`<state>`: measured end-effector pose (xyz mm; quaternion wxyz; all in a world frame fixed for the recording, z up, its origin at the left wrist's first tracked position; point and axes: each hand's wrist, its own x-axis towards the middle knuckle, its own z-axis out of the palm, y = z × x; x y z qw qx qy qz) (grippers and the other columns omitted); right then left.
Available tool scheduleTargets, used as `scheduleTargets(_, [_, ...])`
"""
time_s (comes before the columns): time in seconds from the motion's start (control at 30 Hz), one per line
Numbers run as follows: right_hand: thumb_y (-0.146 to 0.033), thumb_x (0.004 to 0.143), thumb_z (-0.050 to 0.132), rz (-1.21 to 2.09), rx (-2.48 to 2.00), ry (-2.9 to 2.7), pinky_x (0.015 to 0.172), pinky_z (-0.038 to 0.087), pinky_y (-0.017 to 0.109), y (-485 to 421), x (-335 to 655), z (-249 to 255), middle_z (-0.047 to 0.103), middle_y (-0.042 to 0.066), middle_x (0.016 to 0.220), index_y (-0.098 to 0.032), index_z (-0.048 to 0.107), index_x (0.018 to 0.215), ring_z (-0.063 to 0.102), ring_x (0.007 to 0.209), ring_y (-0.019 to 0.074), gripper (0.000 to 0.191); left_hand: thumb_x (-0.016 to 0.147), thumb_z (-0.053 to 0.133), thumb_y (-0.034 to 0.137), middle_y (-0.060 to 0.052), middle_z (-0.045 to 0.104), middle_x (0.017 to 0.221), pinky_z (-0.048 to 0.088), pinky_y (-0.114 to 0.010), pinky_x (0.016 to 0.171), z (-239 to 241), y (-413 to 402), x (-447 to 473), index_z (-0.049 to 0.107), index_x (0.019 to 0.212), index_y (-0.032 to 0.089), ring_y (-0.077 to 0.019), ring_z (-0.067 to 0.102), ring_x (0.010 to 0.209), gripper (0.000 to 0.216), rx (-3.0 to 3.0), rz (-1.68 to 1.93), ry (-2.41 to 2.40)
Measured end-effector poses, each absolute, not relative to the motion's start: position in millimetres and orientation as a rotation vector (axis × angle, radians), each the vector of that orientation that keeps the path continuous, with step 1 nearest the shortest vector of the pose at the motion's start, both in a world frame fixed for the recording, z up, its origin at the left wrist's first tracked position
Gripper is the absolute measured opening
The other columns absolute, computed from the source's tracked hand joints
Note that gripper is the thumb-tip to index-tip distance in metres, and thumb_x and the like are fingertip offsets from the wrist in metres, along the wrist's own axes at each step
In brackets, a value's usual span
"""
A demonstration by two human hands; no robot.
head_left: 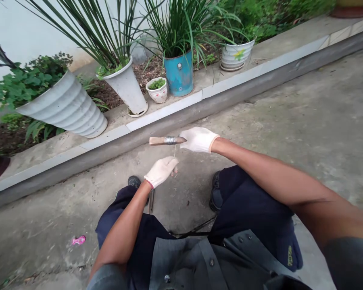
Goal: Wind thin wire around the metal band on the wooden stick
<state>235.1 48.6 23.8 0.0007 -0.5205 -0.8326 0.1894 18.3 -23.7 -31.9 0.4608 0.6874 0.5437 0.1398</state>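
My right hand (199, 139), in a white knit glove, is closed on the pointed end of a short wooden stick (156, 140). Silvery wire (170, 140) is wound in a tight band around the stick's middle. From that band a thin strand runs down to my left hand (161, 172), also gloved in white. The left fingers are pinched together on the strand, below and a little left of the stick. Both hands are held out above the concrete ground, in front of my knees.
Along a tiled ledge (166, 114) ahead stand a ribbed white pot (69, 106), a tall white pot (128, 90), a small patterned pot (157, 94), a blue bucket (179, 74) and a white planter (236, 56). A pink object (78, 240) lies on the ground at left.
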Motion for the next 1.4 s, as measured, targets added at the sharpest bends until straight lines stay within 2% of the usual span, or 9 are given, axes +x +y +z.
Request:
scheduleTargets(0.13, [-0.021,0.093,0.056,0.386,-1.811,-2.81,0.081,0.053,0.037,42.1,223.1,11.2,0.078,0.019,0.107,-0.015,0.077,0.117,0.075,0.102,0.0326,0.033,0.103,0.042,0.042,0.001,0.07,0.073,0.044,-0.026,0.063,-27.6,-26.5,22.0,0.066,0.084,0.021,-0.0151,0.061,0.061,0.036,1.865,0.197,1.357])
scheduleTargets(0.27, [-0.013,0.091,0.055,0.388,-1.773,-3.083,0.083,0.055,0.042,27.2,213.5,8.8,0.077,0.024,0.11,-0.01,0.079,0.116,0.074,0.105,0.0359,0.035,0.102,0.045,0.039,0.001,0.068,0.071,0.039,-0.027,0.065,-23.0,-23.4,15.9,0.065,0.076,0.022,-0.0164,0.06,0.068,0.036,2.072,0.125,1.398])
scheduleTargets(0.43, [-0.016,0.081,0.066,0.532,-1.389,-3.376,0.076,0.051,0.036,16.4,217.2,9.5,0.078,0.019,0.102,-0.013,0.081,0.104,0.074,0.092,0.0303,0.028,0.099,0.048,0.037,0.002,0.068,0.075,0.039,-0.026,0.065,-17.5,-21.7,9.5,0.068,0.077,0.023,-0.0152,0.057,0.069,0.033,2.13,0.077,1.346])
scheduleTargets(0.63, [-0.033,0.076,0.072,1.044,-0.867,-3.352,0.062,0.038,0.027,27.6,240.1,10.4,0.069,0.001,0.073,-0.018,0.075,0.09,0.06,0.065,0.0154,0.021,0.093,0.058,0.041,0.002,0.069,0.073,0.043,-0.024,0.062,-17.3,-27.6,10.2,0.073,0.081,0.021,-0.0135,0.058,0.064,0.028,1.855,0.166,1.283])
scheduleTargets(0.8, [-0.042,0.081,0.069,1.441,-1.022,-2.863,0.059,0.036,0.023,35.8,253.4,26.6,0.069,-0.003,0.072,-0.019,0.071,0.095,0.059,0.062,0.0119,0.027,0.094,0.059,0.053,-0.005,0.074,0.08,0.049,-0.026,0.066,-24.9,-23.1,6.3,0.071,0.083,0.016,-0.0154,0.064,0.067,0.04,1.639,0.381,1.23])
scheduleTargets(1.0, [-0.048,0.091,0.059,0.808,-1.558,-2.576,0.064,0.04,0.026,48.2,238.4,24.5,0.076,0.007,0.087,-0.02,0.073,0.103,0.069,0.077,0.0194,0.033,0.1,0.048,0.048,-0.004,0.074,0.081,0.048,-0.024,0.066,-30.6,-20.2,12.7,0.065,0.085,0.017,-0.013,0.063,0.063,0.039,1.66,0.468,1.38])
scheduleTargets(1.1, [-0.04,0.094,0.057,0.506,-1.703,-2.644,0.071,0.045,0.03,49.8,231.7,14.4,0.078,0.013,0.103,-0.02,0.074,0.111,0.072,0.092,0.0258,0.032,0.1,0.046,0.04,0.0,0.072,0.079,0.047,-0.024,0.064,-26.8,-23.1,18.8,0.067,0.092,0.019,-0.0123,0.06,0.06,0.032,1.712,0.383,1.371])
scheduleTargets(1.27, [-0.014,0.092,0.054,0.329,-1.787,-2.858,0.081,0.052,0.039,38.3,221.5,8.3,0.077,0.021,0.107,-0.012,0.076,0.117,0.074,0.102,0.0353,0.034,0.102,0.043,0.038,0.001,0.069,0.072,0.042,-0.026,0.064,-21.1,-21.7,20.5,0.067,0.077,0.021,-0.0147,0.059,0.063,0.039,1.915,0.243,1.479])
scheduleTargets(1.4, [-0.01,0.09,0.057,0.354,-1.74,-3.055,0.087,0.053,0.044,28.7,215.7,10.7,0.076,0.024,0.108,-0.009,0.079,0.116,0.073,0.107,0.0374,0.034,0.101,0.048,0.041,0.001,0.067,0.069,0.036,-0.028,0.062,-23.5,-17.9,16.7,0.069,0.076,0.022,-0.0162,0.057,0.064,0.037,2.013,0.164,1.496])
